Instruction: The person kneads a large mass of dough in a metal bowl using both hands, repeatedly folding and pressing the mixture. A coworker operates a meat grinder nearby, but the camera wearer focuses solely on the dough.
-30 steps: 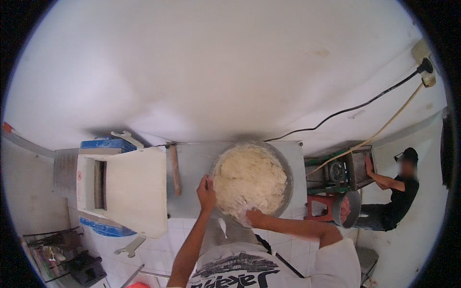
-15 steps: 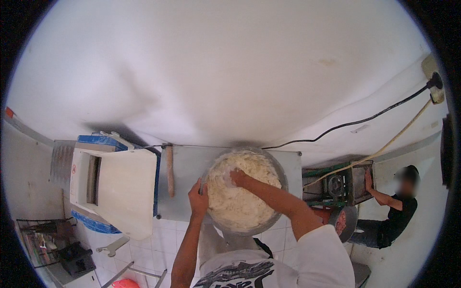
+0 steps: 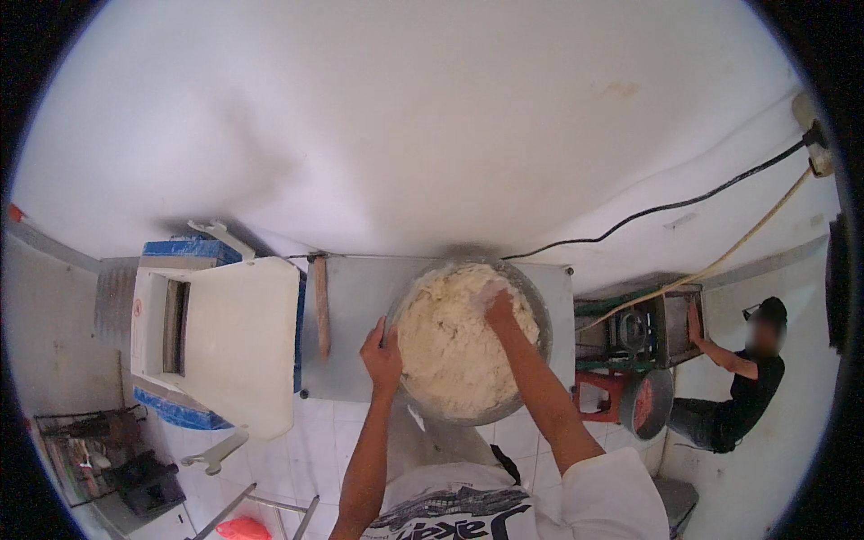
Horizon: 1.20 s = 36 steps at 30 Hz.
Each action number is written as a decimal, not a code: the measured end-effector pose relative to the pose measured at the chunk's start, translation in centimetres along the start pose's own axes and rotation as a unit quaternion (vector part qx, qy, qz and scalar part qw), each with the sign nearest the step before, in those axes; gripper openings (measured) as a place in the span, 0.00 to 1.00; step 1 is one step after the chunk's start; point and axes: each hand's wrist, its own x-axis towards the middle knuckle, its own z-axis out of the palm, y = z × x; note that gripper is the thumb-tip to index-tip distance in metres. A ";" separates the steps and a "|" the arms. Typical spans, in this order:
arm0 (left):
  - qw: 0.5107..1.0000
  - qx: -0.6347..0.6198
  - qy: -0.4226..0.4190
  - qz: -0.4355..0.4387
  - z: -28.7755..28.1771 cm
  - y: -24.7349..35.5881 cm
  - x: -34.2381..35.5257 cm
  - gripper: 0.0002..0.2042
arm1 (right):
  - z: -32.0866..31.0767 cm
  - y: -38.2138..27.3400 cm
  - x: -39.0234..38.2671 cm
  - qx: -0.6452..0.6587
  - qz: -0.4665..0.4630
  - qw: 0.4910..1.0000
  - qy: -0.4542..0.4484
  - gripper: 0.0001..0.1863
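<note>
A wide metal bowl (image 3: 544,337) stands on the metal table, full of pale, lumpy dough (image 3: 454,346). My right hand (image 3: 499,309) is at the far right part of the dough, its fingers bent down into it. Something whitish and translucent shows by those fingers; its kind cannot be made out. Outside the bowl's left rim is my left hand (image 3: 382,358), thumb and fingers apart, close to the rim or touching it.
A rolling pin (image 3: 321,308) lies on the metal table (image 3: 355,301). Left of it stands a white and blue machine with a sloping tray (image 3: 238,346). At right, a person (image 3: 751,378) sits by a dark-framed machine (image 3: 634,333) and a basin (image 3: 646,405). Cables (image 3: 648,211) run along the wall.
My right hand has moved rightward and away from me across the dough. My left hand has loosened from the bowl's rim. The whole view has shifted slightly.
</note>
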 end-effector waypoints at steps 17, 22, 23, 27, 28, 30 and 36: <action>0.992 -0.101 0.010 -0.081 -0.7 -2.3 -3.8 0.20 | 2.5 -4.9 -11.3 0.003 0.052 0.998 -0.038 0.28; 0.984 -0.089 -0.108 -0.115 -3.7 -3.3 -4.9 0.21 | -1.9 -5.4 -12.5 -0.026 0.016 0.999 -0.025 0.26; 0.985 -0.091 -0.113 -0.091 -3.7 -2.5 -4.3 0.21 | -2.5 -4.9 -13.0 -0.027 0.010 1.000 -0.007 0.26; 0.991 -0.053 -0.124 0.002 -2.8 -0.8 0.9 0.20 | -3.2 -6.2 -15.7 -0.064 -0.020 0.996 -0.059 0.27; 0.991 -0.036 -0.129 0.023 -2.1 -1.3 2.0 0.20 | -3.9 -6.8 -16.7 -0.098 -0.017 0.988 -0.118 0.28; 0.988 0.001 -0.150 0.023 -0.8 -2.7 4.1 0.18 | -2.4 -6.7 -19.7 -0.147 -0.072 0.977 -0.135 0.29; 0.985 0.030 -0.148 0.084 1.3 -2.2 6.2 0.19 | 1.7 -3.7 -15.7 -0.103 -0.137 0.973 -0.156 0.35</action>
